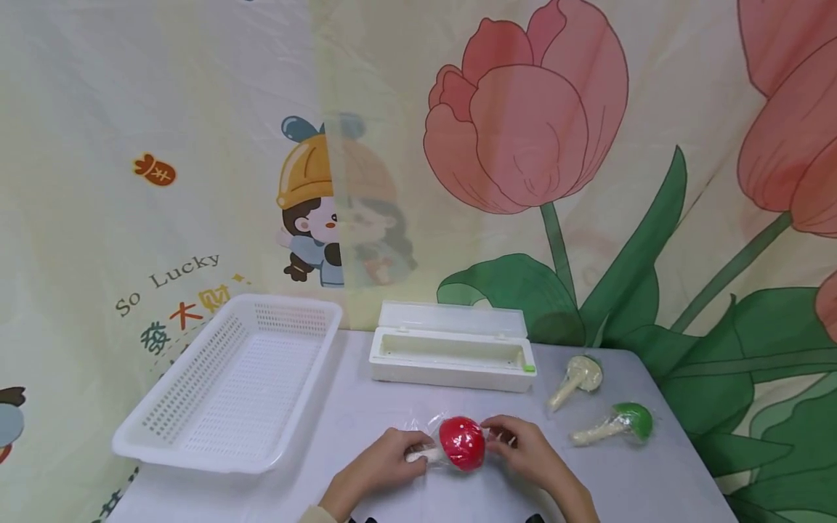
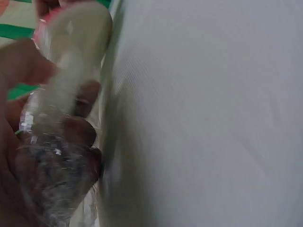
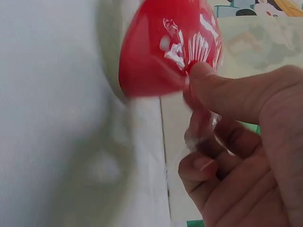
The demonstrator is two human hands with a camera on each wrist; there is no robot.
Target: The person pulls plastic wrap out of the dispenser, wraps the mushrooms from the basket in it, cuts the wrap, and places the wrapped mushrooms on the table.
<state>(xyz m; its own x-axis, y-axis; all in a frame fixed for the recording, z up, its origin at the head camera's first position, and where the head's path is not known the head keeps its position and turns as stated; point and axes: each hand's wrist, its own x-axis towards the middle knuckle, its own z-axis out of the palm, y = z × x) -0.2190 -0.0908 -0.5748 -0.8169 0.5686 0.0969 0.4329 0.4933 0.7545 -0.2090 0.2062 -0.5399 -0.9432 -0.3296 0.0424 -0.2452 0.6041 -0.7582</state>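
Observation:
A toy mushroom with a red, white-dotted cap [image 1: 462, 443] and a pale stem, in clear plastic wrap, lies sideways between both hands, close over the table. My left hand [image 1: 395, 459] grips the wrapped stem [image 2: 64, 80], thumb on one side and fingers curled on the other. At the cap's top, my right hand [image 1: 522, 449] pinches gathered wrap [image 3: 201, 125] between thumb and fingers. Shiny creases in the film run across the cap toward that thumb in the right wrist view.
Two more wrapped toy mushrooms lie to the right, one with a green cap [image 1: 636, 421], one with a pale cap [image 1: 587, 372]. Behind the hands stands a long white box [image 1: 451, 375] with its lid raised. A white perforated basket [image 1: 251, 378] occupies the table's left.

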